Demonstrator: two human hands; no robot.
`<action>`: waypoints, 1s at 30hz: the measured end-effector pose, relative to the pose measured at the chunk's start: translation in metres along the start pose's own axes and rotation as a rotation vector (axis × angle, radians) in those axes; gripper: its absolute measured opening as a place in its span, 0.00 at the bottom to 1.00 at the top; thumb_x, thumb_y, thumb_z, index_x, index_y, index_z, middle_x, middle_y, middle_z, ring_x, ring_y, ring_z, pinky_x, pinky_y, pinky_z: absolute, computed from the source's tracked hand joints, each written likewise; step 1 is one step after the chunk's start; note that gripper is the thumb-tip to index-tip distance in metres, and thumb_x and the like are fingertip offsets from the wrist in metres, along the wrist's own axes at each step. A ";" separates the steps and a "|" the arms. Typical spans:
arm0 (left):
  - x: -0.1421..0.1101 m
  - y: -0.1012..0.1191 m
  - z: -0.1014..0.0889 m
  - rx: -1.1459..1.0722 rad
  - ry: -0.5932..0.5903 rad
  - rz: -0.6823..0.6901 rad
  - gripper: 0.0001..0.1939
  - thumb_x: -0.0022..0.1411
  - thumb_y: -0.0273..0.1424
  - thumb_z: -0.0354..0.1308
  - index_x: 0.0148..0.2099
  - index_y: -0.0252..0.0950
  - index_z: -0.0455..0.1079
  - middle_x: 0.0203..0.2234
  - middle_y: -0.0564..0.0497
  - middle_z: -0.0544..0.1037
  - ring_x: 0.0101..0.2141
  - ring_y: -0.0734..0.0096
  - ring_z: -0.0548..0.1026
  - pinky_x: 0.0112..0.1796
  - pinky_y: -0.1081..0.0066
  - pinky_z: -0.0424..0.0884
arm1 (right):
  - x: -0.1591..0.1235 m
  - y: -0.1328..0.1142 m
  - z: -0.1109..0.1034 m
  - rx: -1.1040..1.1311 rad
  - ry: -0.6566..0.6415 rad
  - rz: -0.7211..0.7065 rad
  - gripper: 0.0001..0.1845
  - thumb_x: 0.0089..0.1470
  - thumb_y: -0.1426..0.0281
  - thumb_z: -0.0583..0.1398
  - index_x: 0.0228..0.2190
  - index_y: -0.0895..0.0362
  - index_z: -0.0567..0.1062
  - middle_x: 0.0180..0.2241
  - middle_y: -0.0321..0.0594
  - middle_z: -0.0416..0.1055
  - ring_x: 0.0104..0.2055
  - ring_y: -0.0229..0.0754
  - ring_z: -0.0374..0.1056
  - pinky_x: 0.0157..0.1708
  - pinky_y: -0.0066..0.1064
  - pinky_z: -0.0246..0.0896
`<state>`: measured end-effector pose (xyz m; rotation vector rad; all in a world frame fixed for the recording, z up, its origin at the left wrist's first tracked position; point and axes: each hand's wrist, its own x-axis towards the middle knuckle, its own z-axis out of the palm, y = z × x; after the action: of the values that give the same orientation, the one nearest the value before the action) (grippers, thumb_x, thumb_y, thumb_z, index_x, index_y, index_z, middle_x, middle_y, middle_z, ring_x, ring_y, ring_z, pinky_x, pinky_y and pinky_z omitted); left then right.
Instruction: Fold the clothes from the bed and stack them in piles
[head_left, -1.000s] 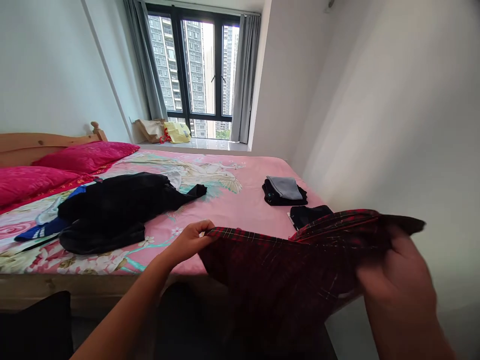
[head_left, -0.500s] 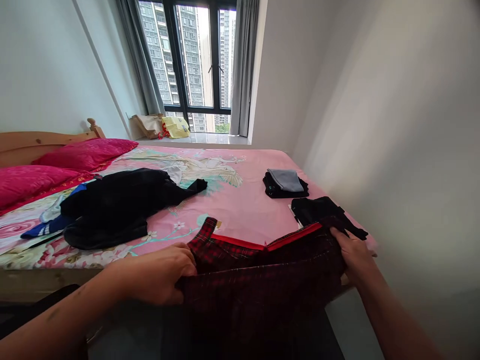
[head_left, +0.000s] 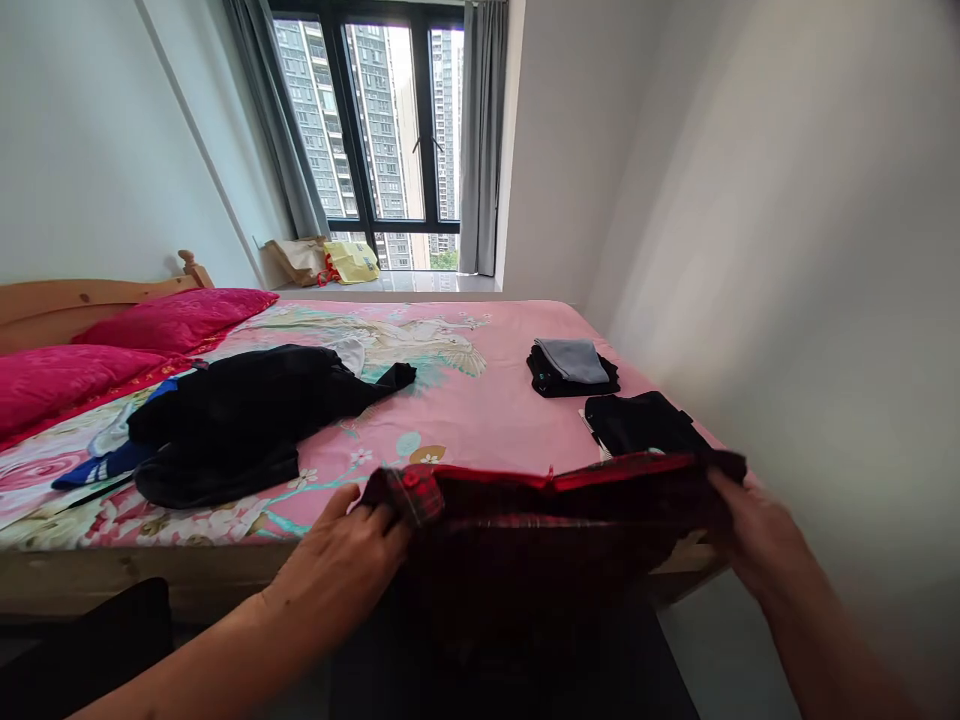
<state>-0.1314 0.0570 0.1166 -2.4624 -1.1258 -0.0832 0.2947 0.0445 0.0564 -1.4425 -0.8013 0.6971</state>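
While we are standing at the foot edge of the bed [head_left: 480, 410], our left hand [head_left: 341, 570] is gripping one end of a dark red plaid garment [head_left: 540, 520], fingers [head_left: 375, 522] clamped on its folded corner. Our right hand [head_left: 754, 545] is holding the other end, fingers closed on the cloth. The garment is stretching between both hands along the bed's near edge, its lower part hanging down in front. Just beyond it a black folded piece [head_left: 637, 423] is lying, and farther back a small stack topped with grey [head_left: 571, 365]. A black heap of clothes [head_left: 232, 420] is lying near the pink pillows [head_left: 112, 345].
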 end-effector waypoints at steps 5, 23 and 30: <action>-0.041 0.016 0.048 -0.154 -0.231 0.101 0.12 0.56 0.23 0.53 0.24 0.39 0.72 0.15 0.56 0.71 0.23 0.69 0.71 0.59 0.45 0.37 | -0.046 0.065 0.001 0.199 -0.077 0.434 0.27 0.37 0.58 0.67 0.41 0.52 0.71 0.38 0.41 0.77 0.39 0.52 0.73 0.32 0.37 0.72; -0.135 0.024 0.142 -0.695 -0.633 -0.726 0.19 0.53 0.47 0.56 0.37 0.35 0.67 0.30 0.50 0.73 0.32 0.62 0.71 0.32 0.68 0.64 | -0.172 0.149 0.075 -0.851 -0.907 0.033 0.31 0.57 0.55 0.46 0.49 0.63 0.73 0.42 0.55 0.75 0.43 0.57 0.71 0.41 0.43 0.63; -0.110 0.044 0.132 -1.306 -0.202 -0.712 0.15 0.63 0.40 0.46 0.39 0.35 0.68 0.32 0.53 0.74 0.35 0.69 0.71 0.38 0.71 0.67 | -0.151 0.120 0.075 -0.443 -0.573 0.123 0.26 0.54 0.51 0.54 0.44 0.56 0.73 0.42 0.45 0.74 0.43 0.48 0.69 0.44 0.35 0.62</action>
<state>-0.1890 0.0077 -0.0441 -2.8526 -2.5798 -1.1034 0.1544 -0.0334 -0.0741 -1.7200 -1.3829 1.1021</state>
